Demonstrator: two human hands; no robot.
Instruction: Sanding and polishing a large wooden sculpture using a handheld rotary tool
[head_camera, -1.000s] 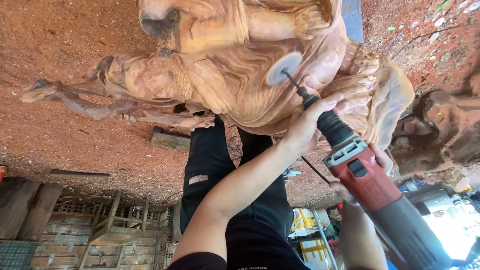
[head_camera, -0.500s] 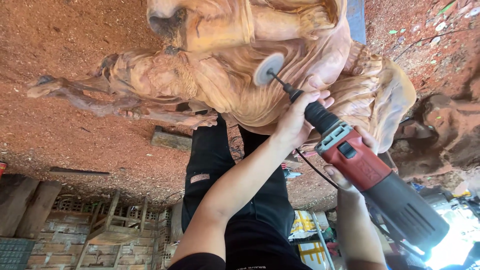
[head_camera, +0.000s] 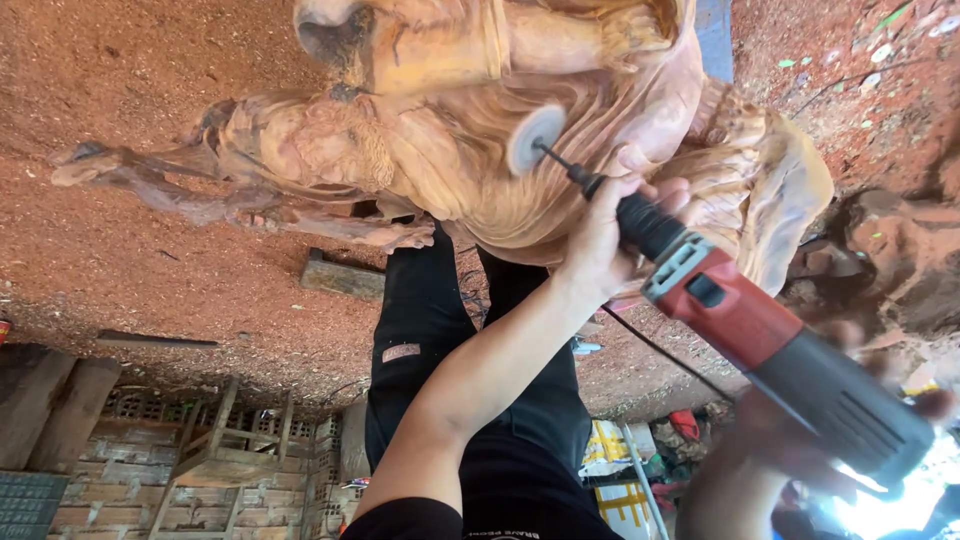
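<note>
A large pale-orange carved wooden sculpture (head_camera: 450, 150) with flowing folds fills the upper middle of the view. My left hand (head_camera: 600, 235) is wrapped around the black neck of a red and dark grey rotary power tool (head_camera: 760, 340). Its thin shaft carries a small grey sanding disc (head_camera: 535, 138), which rests against the carving's surface. My right hand (head_camera: 850, 440), blurred at the lower right, grips the rear body of the tool. My black trousers (head_camera: 430, 330) show below the carving.
Reddish sawdust-covered ground (head_camera: 150, 260) surrounds the carving. A small wooden block (head_camera: 342, 276) lies near my leg. A brick wall with a wooden frame (head_camera: 200, 450) is at the lower left. A black cable (head_camera: 660, 350) trails from the tool. Rough wood pieces (head_camera: 900, 250) sit at right.
The tool and both hands have shifted a little, and the disc has slid slightly left along the carving. The view has drifted a bit.
</note>
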